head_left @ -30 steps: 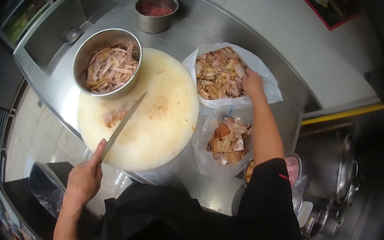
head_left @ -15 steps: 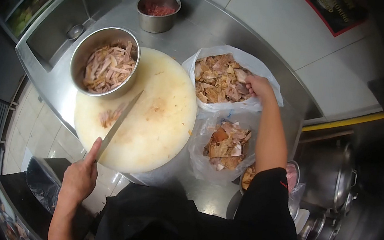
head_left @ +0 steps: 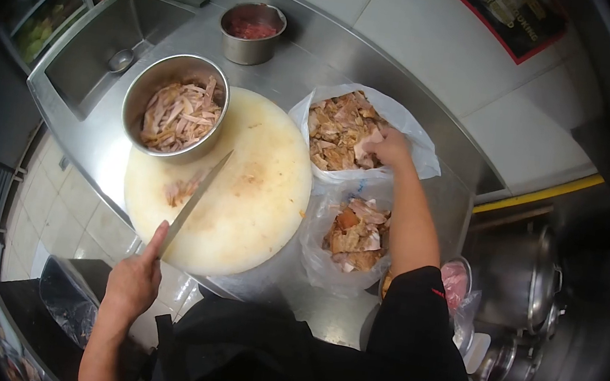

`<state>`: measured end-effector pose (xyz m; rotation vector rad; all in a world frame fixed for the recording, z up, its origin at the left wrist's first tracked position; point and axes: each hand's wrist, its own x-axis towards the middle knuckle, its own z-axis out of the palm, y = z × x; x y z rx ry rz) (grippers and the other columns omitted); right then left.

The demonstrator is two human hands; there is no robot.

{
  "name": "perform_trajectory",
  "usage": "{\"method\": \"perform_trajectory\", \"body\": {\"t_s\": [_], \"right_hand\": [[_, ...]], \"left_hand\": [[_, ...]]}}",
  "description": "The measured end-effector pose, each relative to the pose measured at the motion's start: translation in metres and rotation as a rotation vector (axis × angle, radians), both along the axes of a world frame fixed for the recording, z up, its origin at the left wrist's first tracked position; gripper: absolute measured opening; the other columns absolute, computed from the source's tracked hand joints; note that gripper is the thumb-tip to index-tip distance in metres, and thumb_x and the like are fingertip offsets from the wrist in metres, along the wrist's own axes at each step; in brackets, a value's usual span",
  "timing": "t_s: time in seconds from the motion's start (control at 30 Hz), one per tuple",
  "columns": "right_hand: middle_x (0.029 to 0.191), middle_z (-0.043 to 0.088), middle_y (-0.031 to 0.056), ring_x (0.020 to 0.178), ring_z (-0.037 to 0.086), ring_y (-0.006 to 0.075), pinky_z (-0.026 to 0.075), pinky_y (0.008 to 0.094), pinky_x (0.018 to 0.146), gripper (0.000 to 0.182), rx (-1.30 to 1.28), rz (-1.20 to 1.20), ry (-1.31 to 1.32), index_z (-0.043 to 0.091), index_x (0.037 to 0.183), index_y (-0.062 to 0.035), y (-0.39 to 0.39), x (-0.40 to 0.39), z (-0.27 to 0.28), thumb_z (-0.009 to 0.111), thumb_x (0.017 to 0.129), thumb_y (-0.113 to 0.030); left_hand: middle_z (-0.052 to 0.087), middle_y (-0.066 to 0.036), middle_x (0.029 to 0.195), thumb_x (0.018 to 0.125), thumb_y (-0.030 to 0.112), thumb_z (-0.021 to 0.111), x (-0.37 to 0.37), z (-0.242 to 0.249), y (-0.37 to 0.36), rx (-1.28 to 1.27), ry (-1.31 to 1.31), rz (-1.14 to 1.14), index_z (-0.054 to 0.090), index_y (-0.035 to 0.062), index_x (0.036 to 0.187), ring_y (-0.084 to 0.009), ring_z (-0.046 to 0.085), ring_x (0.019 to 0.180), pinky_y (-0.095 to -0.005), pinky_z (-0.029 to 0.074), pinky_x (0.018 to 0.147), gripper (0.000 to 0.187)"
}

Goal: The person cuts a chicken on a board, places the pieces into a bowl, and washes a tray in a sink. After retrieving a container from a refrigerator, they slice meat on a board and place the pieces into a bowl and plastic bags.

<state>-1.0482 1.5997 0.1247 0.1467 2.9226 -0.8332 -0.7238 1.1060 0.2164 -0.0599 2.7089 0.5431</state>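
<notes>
My left hand (head_left: 132, 282) is closed around the handle of a long knife (head_left: 198, 196), its index finger stretched along the back of the blade. The blade rests over a round white chopping board (head_left: 266, 193), beside a few meat shreds (head_left: 178, 190). My right hand (head_left: 391, 148) reaches into an open white plastic bag (head_left: 426, 146) filled with cooked meat pieces (head_left: 340, 122). Its fingers close on a pale piece of meat (head_left: 365, 144); the fingertips are partly hidden. A steel bowl (head_left: 131, 117) of meat strips (head_left: 181, 116) stands at the board's upper left edge.
A clear plastic bag (head_left: 315, 266) of meat scraps lies below my right forearm. Behind stands a steel pot (head_left: 250, 48) with red contents. A sink (head_left: 80, 64) holding a ladle (head_left: 121, 60) is at the left. Large pots (head_left: 511, 280) stand at the right.
My right hand has moved left and deeper into the white bag, onto the pale piece of meat. The left hand keeps hold of the knife. The whole view has shifted slightly.
</notes>
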Motion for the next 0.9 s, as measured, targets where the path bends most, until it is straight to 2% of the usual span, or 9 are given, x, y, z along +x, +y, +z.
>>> {"method": "perform_trajectory", "body": {"t_s": [0.1,0.23,0.3,0.43,0.5,0.6,0.7,0.8,0.9], "right_hand": [[0.079,0.065,0.0071,0.061,0.060,0.0155,0.048,0.0287,0.050,0.042,-0.123,-0.056,0.037,0.058,0.101,-0.0009,-0.004,0.003,-0.005,0.082,0.068,-0.012],[0.080,0.063,0.0052,0.062,0.058,0.0125,0.047,0.0272,0.051,0.044,-0.446,-0.087,0.046,0.056,0.106,-0.0017,-0.005,0.015,-0.005,0.081,0.071,-0.007],[0.081,0.063,0.0039,0.062,0.058,0.0109,0.048,0.0263,0.052,0.042,-0.598,-0.141,-0.035,0.054,0.109,-0.0018,-0.015,0.031,0.027,0.079,0.075,-0.006],[0.081,0.063,0.0025,0.065,0.058,0.0083,0.050,0.0241,0.057,0.035,-0.755,-0.029,-0.145,0.056,0.111,-0.0016,-0.063,0.063,0.083,0.075,0.083,-0.009],[0.081,0.063,0.0020,0.065,0.059,0.0080,0.052,0.0239,0.060,0.034,-0.825,0.062,-0.240,0.057,0.113,-0.0014,-0.105,0.087,0.097,0.074,0.085,-0.011],[0.080,0.064,0.0014,0.065,0.059,0.0089,0.052,0.0235,0.062,0.035,-0.829,0.234,-0.401,0.059,0.115,-0.0003,-0.182,0.128,0.097,0.073,0.086,-0.013],[0.087,0.064,0.0043,0.067,0.060,0.0108,0.051,0.0240,0.064,0.038,-0.768,0.398,-0.469,0.060,0.117,0.0011,-0.236,0.157,0.060,0.074,0.084,-0.012],[0.095,0.062,0.0075,0.069,0.059,0.0119,0.050,0.0250,0.065,0.035,-0.268,0.570,0.110,0.060,0.112,0.0015,-0.256,0.179,0.038,0.073,0.082,-0.011],[0.101,0.061,0.0135,0.067,0.063,0.0197,0.052,0.0311,0.067,0.029,-0.442,0.496,0.115,0.063,0.104,0.0004,-0.256,0.192,0.045,0.072,0.079,-0.010]], "left_hand": [[0.064,-0.024,0.077,0.092,0.010,0.050,0.001,0.002,0.001,-0.002,-0.011,0.010,0.020,0.0291,0.153,-0.0442,0.063,0.074,-0.0546,0.048,0.070,0.070],[0.064,-0.024,0.076,0.092,0.010,0.050,0.001,0.001,0.001,-0.028,-0.018,0.012,0.019,0.0295,0.153,-0.0439,0.063,0.074,-0.0545,0.048,0.070,0.071],[0.064,-0.024,0.076,0.092,0.011,0.050,0.001,0.001,0.002,-0.003,-0.014,0.013,0.019,0.0296,0.153,-0.0440,0.063,0.074,-0.0546,0.048,0.070,0.071],[0.064,-0.025,0.078,0.092,0.011,0.050,0.000,-0.003,-0.002,-0.003,-0.045,0.017,0.018,0.0297,0.153,-0.0445,0.063,0.074,-0.0543,0.048,0.072,0.072],[0.064,-0.029,0.082,0.092,0.010,0.049,-0.002,0.002,-0.003,0.046,-0.067,0.024,0.021,0.0272,0.153,-0.0474,0.062,0.079,-0.0543,0.048,0.076,0.069],[0.063,-0.032,0.086,0.093,0.011,0.049,0.011,0.005,-0.005,0.185,-0.009,0.042,0.021,0.0256,0.153,-0.0488,0.062,0.085,-0.0529,0.048,0.079,0.069],[0.063,-0.032,0.085,0.092,0.011,0.050,0.025,0.024,-0.002,0.265,-0.006,0.099,0.019,0.0240,0.154,-0.0485,0.062,0.085,-0.0501,0.048,0.080,0.070],[0.063,-0.032,0.083,0.092,0.011,0.050,0.035,0.034,-0.005,0.296,-0.050,0.113,0.019,0.0239,0.154,-0.0483,0.062,0.084,-0.0495,0.049,0.079,0.070],[0.062,-0.032,0.082,0.092,0.011,0.050,0.045,0.028,-0.003,0.328,-0.053,0.097,0.019,0.0237,0.154,-0.0484,0.062,0.083,-0.0500,0.049,0.078,0.071]]}}
